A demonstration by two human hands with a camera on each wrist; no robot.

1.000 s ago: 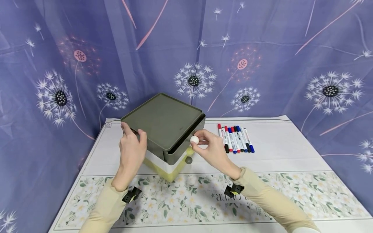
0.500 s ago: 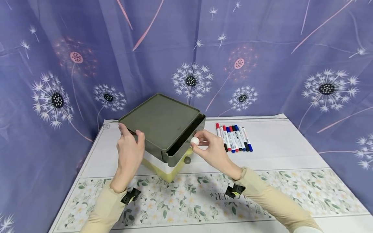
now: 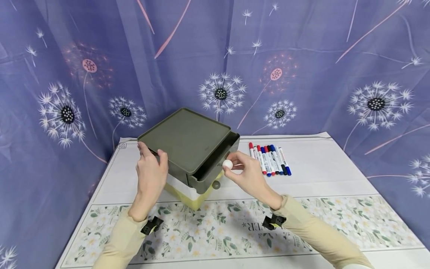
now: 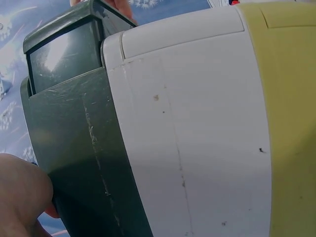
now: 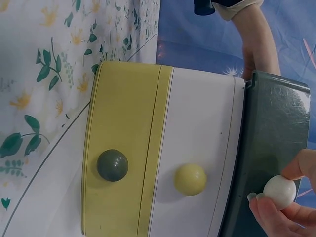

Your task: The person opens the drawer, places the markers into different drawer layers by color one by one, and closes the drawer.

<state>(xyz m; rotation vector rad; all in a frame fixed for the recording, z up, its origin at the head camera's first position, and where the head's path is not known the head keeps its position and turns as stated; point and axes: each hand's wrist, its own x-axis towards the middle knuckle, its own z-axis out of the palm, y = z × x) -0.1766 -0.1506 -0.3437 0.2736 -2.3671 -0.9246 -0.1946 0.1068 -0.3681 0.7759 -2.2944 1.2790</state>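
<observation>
Tabletop [image 3: 315,160]: drawer unit [image 3: 189,149] (scuffed, tricoloured).

The dark top drawer [image 3: 212,175] and its white knob [image 3: 227,164] have slid further out

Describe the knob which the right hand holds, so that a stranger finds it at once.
Find the three-drawer box on the table. Its dark green top drawer, partly open, carries a white knob, pinched by the right hand. It alone is white; below are the yellow knob and dark green knob.
</observation>
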